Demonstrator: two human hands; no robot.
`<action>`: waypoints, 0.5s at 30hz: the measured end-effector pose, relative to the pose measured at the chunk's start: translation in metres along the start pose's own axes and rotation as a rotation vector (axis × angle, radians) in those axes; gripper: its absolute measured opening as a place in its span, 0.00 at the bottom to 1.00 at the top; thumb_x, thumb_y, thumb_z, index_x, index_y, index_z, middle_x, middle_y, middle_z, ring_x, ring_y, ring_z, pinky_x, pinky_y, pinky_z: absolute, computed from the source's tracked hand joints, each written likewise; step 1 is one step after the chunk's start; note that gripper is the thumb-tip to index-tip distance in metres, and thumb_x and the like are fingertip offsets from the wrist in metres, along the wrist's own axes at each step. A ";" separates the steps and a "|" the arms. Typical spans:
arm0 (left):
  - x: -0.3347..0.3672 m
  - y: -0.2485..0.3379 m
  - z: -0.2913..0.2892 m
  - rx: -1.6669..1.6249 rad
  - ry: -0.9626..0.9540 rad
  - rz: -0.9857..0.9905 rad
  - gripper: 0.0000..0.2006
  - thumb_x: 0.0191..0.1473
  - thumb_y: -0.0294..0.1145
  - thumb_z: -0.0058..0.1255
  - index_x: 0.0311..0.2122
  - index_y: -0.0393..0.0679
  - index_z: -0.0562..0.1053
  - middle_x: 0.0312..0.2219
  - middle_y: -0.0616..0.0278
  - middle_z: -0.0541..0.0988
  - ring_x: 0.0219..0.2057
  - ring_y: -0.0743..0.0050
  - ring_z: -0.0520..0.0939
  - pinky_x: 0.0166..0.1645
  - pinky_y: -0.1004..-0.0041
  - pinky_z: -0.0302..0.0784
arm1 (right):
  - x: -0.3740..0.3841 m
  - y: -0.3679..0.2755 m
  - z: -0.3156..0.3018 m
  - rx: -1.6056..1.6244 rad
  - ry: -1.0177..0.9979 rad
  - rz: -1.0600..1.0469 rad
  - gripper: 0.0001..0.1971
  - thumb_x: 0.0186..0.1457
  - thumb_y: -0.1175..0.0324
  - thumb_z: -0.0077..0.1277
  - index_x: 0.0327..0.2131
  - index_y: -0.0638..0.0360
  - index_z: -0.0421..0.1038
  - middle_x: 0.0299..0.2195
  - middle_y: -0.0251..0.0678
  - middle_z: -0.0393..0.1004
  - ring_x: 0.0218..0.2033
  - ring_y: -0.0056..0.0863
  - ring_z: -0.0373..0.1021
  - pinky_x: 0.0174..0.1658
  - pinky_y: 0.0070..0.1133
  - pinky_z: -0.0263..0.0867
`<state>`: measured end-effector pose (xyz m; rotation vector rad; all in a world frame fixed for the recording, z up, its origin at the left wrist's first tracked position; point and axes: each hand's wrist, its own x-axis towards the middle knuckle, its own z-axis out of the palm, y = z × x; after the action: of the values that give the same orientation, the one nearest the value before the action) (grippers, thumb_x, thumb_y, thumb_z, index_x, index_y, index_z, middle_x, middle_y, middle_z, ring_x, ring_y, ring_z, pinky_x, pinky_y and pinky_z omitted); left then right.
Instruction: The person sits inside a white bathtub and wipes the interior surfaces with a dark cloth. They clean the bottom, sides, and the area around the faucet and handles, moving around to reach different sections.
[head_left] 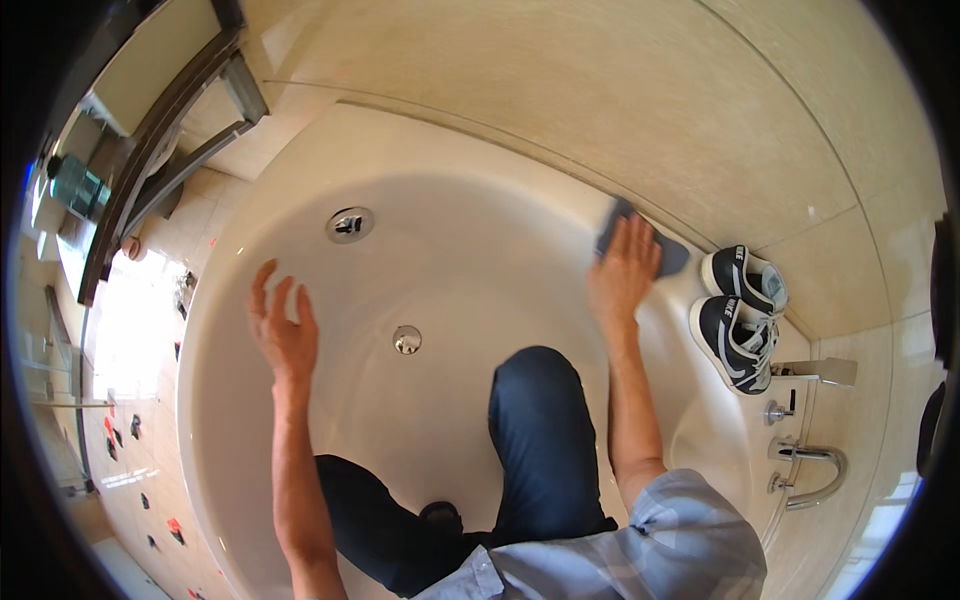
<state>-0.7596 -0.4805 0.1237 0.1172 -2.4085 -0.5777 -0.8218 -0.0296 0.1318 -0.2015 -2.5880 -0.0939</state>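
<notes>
Grey cloth lies under the right hand, grip closure unclear, far right on the white bathtub; left hand hovers at left, grip apart.

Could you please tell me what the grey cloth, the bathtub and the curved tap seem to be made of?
The grey cloth looks like matte fabric, soft-edged and without shine. The white bathtub, glossy with soft highlights, could be acrylic or enamel. The curved tap seems chromed metal, showing bright reflections.

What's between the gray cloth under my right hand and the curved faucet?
In the head view, past the gray cloth: dark sneakers, then a chrome handle.
</notes>
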 end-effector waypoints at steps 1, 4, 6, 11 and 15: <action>0.009 -0.007 -0.003 0.045 -0.001 -0.005 0.11 0.55 0.26 0.58 0.44 0.38 0.78 0.58 0.53 0.73 0.59 0.48 0.72 0.60 0.55 0.69 | 0.012 -0.011 0.008 0.018 0.015 -0.062 0.29 0.50 0.71 0.51 0.59 0.68 0.68 0.62 0.53 0.66 0.66 0.52 0.59 0.67 0.48 0.51; 0.036 -0.009 -0.005 0.132 -0.009 -0.018 0.12 0.57 0.27 0.57 0.46 0.36 0.77 0.58 0.52 0.73 0.59 0.47 0.72 0.61 0.55 0.68 | 0.058 -0.093 0.008 0.194 -0.142 -0.054 0.23 0.51 0.72 0.48 0.52 0.70 0.72 0.55 0.57 0.71 0.58 0.55 0.65 0.61 0.48 0.58; 0.053 -0.003 -0.002 0.166 -0.001 -0.038 0.12 0.58 0.28 0.56 0.46 0.36 0.77 0.57 0.51 0.73 0.60 0.47 0.71 0.61 0.55 0.68 | 0.062 -0.153 0.021 0.439 -0.049 -0.295 0.26 0.50 0.75 0.50 0.55 0.71 0.70 0.60 0.58 0.66 0.65 0.55 0.58 0.67 0.45 0.52; 0.085 -0.011 0.026 0.194 -0.006 -0.038 0.14 0.59 0.30 0.56 0.49 0.35 0.76 0.58 0.49 0.72 0.60 0.46 0.71 0.62 0.55 0.68 | 0.082 -0.213 0.023 0.617 -0.124 -0.443 0.32 0.49 0.73 0.52 0.60 0.73 0.65 0.65 0.59 0.60 0.70 0.54 0.52 0.70 0.45 0.46; 0.095 -0.021 0.032 0.190 -0.009 -0.049 0.16 0.60 0.32 0.56 0.50 0.35 0.76 0.59 0.47 0.71 0.60 0.45 0.70 0.62 0.56 0.68 | 0.069 -0.152 0.013 0.618 -0.152 -0.398 0.32 0.48 0.73 0.53 0.59 0.73 0.66 0.64 0.57 0.62 0.69 0.52 0.55 0.70 0.46 0.47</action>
<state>-0.8558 -0.5082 0.1474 0.2555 -2.4715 -0.3705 -0.9114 -0.1699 0.1530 0.5480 -2.6297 0.5901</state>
